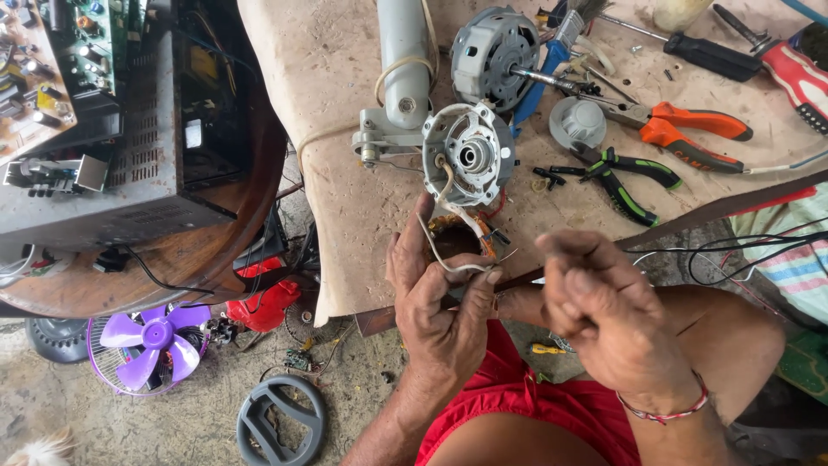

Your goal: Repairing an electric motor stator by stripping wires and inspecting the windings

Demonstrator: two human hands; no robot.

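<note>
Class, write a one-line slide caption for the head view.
Left hand holds a copper-wound stator by its white wire; right hand is closed beside it.

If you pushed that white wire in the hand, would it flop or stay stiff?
The white wire would probably bend easily yet keep its shape: it already curves in a loop by the left hand. It looks thin, so likely very light.

right hand point(604, 311) blurred, stator coil point(455, 237) half hidden
</note>
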